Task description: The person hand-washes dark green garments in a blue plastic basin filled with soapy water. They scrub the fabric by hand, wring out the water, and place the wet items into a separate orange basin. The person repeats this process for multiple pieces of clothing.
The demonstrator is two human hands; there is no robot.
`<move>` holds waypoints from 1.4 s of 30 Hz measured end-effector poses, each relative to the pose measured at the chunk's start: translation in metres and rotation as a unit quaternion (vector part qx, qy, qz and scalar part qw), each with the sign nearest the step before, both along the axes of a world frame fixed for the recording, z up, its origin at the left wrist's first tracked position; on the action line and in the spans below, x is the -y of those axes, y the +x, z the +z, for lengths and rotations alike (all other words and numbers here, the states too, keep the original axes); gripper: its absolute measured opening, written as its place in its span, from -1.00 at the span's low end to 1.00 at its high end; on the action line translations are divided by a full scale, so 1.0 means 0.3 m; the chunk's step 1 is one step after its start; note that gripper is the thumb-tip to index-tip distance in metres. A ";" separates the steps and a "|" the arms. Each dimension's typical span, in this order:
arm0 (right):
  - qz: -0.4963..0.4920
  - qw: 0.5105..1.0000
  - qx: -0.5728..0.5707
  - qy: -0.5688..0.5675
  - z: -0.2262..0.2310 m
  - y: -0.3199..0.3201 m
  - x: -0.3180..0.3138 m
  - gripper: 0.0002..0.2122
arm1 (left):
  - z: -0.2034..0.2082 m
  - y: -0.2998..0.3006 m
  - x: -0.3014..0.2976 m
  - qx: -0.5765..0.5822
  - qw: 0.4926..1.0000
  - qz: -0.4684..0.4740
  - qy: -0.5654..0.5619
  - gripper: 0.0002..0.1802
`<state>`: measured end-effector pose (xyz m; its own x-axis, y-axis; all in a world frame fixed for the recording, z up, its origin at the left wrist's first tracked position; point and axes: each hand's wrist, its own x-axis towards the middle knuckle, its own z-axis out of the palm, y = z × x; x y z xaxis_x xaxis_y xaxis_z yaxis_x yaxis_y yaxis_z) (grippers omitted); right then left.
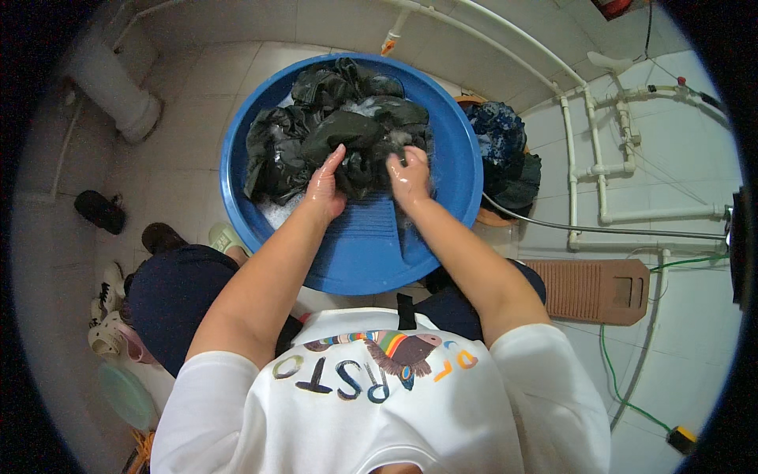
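Dark, soaked cloth fills the grip of both hands: the fingers [338,155] of the left hand [325,189] curl closed into a fold of the wet black garment [332,126], and the fingers of the right hand [410,178] clench the same bundle just beside them, both hands glistening with suds. The garment is heaped in the far half of a round blue plastic washtub [237,150], its near edge lying on the ribbed blue washboard [363,233] that slopes down inside the tub toward the person. The tub stands on the pale tiled floor [181,158]. Just to the right of the tub, a second pile of dark blue laundry [505,150] sits in a smaller orange basin. Farther right on the floor lies a brown wooden washboard [592,288], with white plastic pipes [600,170] beyond it. At the left, near the person's knee, are a black slipper [100,211] and white sandals [106,312].
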<state>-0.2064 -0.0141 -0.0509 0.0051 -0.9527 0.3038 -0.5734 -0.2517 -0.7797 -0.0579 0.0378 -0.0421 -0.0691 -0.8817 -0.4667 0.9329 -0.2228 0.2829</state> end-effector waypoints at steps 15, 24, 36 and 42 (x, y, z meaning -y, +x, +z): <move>0.115 0.981 -0.108 -0.110 0.116 0.169 -0.085 -0.80 | 0.061 -0.041 -0.035 0.055 0.986 0.023 0.153 -0.70; 0.285 0.947 -0.070 -0.133 0.130 0.177 -0.201 -0.85 | -0.117 0.027 -0.011 -0.045 0.996 -0.067 0.035 -0.69; 0.247 0.696 -0.607 0.292 -0.062 -0.153 0.087 -0.74 | -0.007 0.043 0.027 0.058 0.992 0.044 0.105 -0.62; -0.030 0.929 -0.163 0.330 -0.134 -0.119 0.127 -0.73 | 0.034 -0.029 -0.010 0.082 0.996 0.007 0.019 -0.48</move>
<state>-0.2422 -0.0522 -0.0911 -0.0651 -0.9328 -0.3545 -0.8043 0.2593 -0.5346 -0.0665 0.0407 -0.0318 0.0227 -0.8639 -0.5031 0.8776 -0.2238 0.4239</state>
